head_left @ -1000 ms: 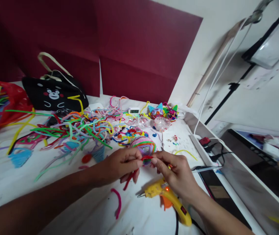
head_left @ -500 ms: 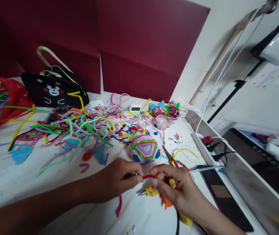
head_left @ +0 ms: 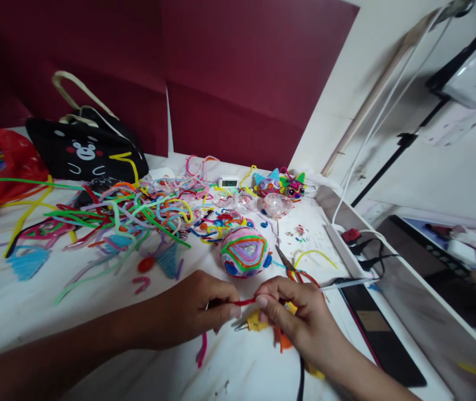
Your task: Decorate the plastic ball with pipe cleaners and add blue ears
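Observation:
Between my two hands stretches a short red pipe cleaner (head_left: 246, 302). My left hand (head_left: 204, 303) pinches one end between thumb and fingers, and my right hand (head_left: 290, 309) pinches the other. Just beyond them sits a ball (head_left: 244, 252) covered in coloured pipe cleaners, with a purple, orange and green triangle on its side. Partly under my right hand lies a yellow hot glue gun (head_left: 256, 321), its metal tip pointing left. An orange piece (head_left: 285, 338) shows below that hand. Scissors (head_left: 290, 264) with orange handles lie beyond it.
Tangled pipe cleaners (head_left: 137, 209) spread across the left, near a black bag (head_left: 83, 156) and a red bag (head_left: 20, 161). At the back stand a small digital clock (head_left: 228, 182), clear balls (head_left: 277, 205) and two decorated cat-eared heads (head_left: 292, 186). A power strip (head_left: 348, 250) lies right.
Both hands still hold the red pipe cleaner, which now slants slightly, with my right hand's end a little higher. The whole view has shifted slightly.

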`<state>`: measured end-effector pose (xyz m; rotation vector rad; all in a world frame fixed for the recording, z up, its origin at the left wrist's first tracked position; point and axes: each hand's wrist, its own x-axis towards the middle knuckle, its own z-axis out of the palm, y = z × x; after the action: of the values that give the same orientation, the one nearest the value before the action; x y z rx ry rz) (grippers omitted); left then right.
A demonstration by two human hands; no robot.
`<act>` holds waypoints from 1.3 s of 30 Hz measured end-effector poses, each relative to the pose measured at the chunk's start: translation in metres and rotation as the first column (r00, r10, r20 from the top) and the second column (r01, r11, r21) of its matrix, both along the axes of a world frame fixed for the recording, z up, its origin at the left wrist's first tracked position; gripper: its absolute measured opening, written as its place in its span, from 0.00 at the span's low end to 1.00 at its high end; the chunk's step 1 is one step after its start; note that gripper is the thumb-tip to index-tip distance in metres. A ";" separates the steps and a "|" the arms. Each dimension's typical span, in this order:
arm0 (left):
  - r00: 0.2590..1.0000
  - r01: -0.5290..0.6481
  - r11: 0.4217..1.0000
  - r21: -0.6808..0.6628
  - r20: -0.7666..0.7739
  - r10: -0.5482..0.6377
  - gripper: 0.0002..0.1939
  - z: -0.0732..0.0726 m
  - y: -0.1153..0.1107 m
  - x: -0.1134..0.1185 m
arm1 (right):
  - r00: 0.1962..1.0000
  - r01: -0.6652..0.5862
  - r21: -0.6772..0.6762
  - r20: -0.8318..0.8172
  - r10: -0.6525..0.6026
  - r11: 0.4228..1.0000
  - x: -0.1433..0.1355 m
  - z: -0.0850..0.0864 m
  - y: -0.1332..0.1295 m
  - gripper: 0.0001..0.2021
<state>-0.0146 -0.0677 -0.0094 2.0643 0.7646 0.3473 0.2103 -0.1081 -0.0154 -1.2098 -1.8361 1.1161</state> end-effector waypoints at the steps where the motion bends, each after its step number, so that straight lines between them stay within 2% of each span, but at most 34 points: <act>1: 1.000 -0.017 1.000 0.011 0.007 0.017 0.17 0.000 0.001 0.001 | 1.000 0.002 0.015 0.012 -0.003 1.000 0.000 0.002 0.001 0.13; 8: 0.992 -0.112 0.979 0.168 0.069 0.102 0.14 0.015 0.016 0.011 | 0.987 -0.006 0.233 0.157 -0.032 0.972 0.006 0.015 0.018 0.10; 12: 0.970 -0.237 0.926 0.294 0.130 0.207 0.09 0.021 0.026 0.014 | 0.988 0.037 0.242 0.140 -0.073 0.969 0.011 0.019 0.031 0.11; 16: 0.959 -0.276 0.882 0.382 0.162 0.231 0.10 0.024 0.032 0.015 | 0.989 0.006 0.256 0.144 -0.044 0.967 0.014 0.025 0.040 0.10; 21: 0.963 -0.257 0.891 0.375 0.172 0.205 0.12 0.027 0.034 0.015 | 0.976 -0.082 0.306 0.219 0.014 0.948 0.017 0.034 0.052 0.12; 26: 0.923 -0.355 0.890 0.286 0.259 0.285 0.12 0.020 0.038 0.019 | 0.982 -0.072 0.316 0.191 0.011 0.946 0.020 0.034 0.062 0.13; 30: 0.892 -0.420 0.859 0.294 0.309 0.331 0.11 0.010 0.042 0.021 | 0.977 -0.052 0.339 0.210 -0.021 0.939 0.025 0.029 0.069 0.12; 33: 0.877 -0.467 0.797 0.383 0.317 0.361 0.10 0.003 0.045 0.021 | 0.972 -0.046 0.333 0.231 -0.034 0.942 0.029 0.025 0.073 0.11; 36: 0.873 -0.485 0.680 0.550 0.345 0.344 0.08 -0.003 0.048 0.021 | 0.965 -0.035 0.336 0.256 -0.056 0.941 0.029 0.021 0.075 0.11; 39: 0.890 -0.455 0.572 0.683 0.368 0.268 0.06 -0.008 0.051 0.020 | 0.959 -0.024 0.346 0.274 -0.077 0.938 0.028 0.020 0.076 0.11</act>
<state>0.0059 -0.0167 -0.0177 2.5446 1.0185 1.3249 0.2381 -0.0323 0.0048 -1.2238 -2.1143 0.5861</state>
